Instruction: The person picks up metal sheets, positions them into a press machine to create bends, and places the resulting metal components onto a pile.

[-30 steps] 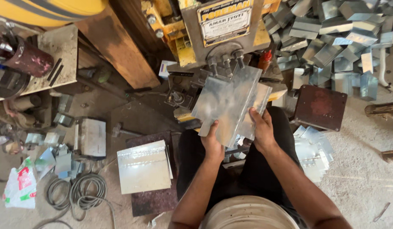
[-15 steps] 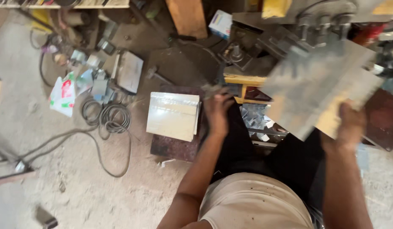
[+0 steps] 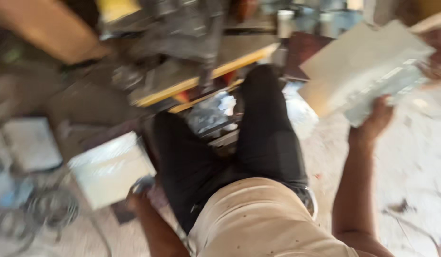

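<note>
Blurred head view, right hand (image 3: 375, 124) at two o'clock gripping the lower edge of a tilted galvanised metal sheet (image 3: 363, 71), left hand (image 3: 137, 197) at eight o'clock touching a stack of metal sheets (image 3: 108, 169), grip unclear, black trousers (image 3: 258, 138) between.

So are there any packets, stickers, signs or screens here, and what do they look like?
None that can be made out; the picture is badly blurred.
Metal sheets: pale grey flat stack in the right hand, upper right.
Sheet pile: pale, square, lower left, by the left hand.
Machine: dark blur at the top, yellow edge below; no label shows.
</note>
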